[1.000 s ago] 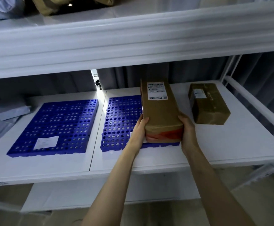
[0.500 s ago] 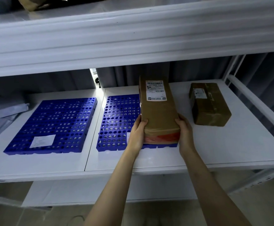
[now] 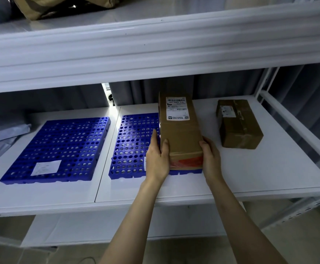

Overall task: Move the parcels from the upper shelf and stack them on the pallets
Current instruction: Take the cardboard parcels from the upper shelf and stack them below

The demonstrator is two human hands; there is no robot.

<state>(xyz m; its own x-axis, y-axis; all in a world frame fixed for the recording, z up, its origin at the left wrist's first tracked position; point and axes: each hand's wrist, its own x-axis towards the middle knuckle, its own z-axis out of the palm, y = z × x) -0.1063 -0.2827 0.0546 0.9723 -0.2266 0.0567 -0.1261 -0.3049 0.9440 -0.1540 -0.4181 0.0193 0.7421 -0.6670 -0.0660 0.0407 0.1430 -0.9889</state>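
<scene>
A long brown cardboard parcel (image 3: 180, 130) with a white shipping label and red tape at its near end lies on the right side of the right blue perforated pallet (image 3: 132, 147). My left hand (image 3: 158, 157) grips its near left corner, thumb on top. My right hand (image 3: 210, 159) holds its near right corner. A second blue pallet (image 3: 60, 149) with a white label lies to the left, bare. On the upper shelf (image 3: 155, 46), brown parcels (image 3: 41, 6) show at the top left, partly cut off by the frame.
A smaller taped brown box (image 3: 239, 124) sits on the white lower shelf (image 3: 250, 174) right of the pallets. Grey plastic mailer bags (image 3: 5, 128) lie at the far left. White rack uprights (image 3: 267, 82) and a side rail bound the right end.
The parcel and both hands have shifted slightly away from me along the right pallet; my left thumb now lies further up on the parcel's top. The view tilted a little.
</scene>
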